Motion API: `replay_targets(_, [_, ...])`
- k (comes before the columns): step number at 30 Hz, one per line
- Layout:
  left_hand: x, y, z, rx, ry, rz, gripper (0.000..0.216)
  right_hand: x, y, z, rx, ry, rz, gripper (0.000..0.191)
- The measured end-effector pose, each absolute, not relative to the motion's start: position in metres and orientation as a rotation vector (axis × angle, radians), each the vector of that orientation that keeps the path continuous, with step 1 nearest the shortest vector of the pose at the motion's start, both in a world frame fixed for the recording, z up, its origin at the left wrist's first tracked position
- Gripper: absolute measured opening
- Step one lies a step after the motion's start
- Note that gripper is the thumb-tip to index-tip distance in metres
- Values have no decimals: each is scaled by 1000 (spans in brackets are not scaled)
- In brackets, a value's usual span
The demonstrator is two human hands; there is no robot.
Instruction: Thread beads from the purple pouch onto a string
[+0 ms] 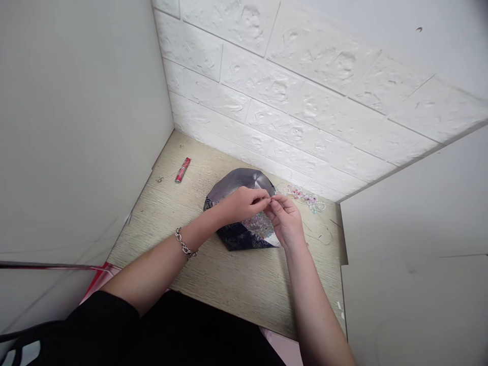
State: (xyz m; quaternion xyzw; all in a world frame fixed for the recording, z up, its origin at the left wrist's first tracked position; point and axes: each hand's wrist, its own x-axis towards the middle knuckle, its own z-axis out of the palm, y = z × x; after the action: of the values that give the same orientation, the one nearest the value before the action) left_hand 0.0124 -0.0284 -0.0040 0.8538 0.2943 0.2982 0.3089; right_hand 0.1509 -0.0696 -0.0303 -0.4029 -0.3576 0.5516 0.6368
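Observation:
My left hand and my right hand meet over a dark, shiny folded-paper tray on a light wooden desk. Both hands pinch their fingertips together at one point, where something tiny sits that I cannot make out. Small pale beads lie inside the tray below the fingers. A chain bracelet is on my left wrist.
A string of clear and pink beads lies by the back wall, right of the tray. A red tube and a small metal piece lie at the desk's far left. White panels close in both sides; a brick-pattern wall stands behind.

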Motion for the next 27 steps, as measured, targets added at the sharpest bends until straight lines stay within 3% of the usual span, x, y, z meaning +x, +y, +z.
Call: replay_targets(27, [11,-25,-3,2256,777,740,27,153,-69,-32,-1028,-968,1168,14])
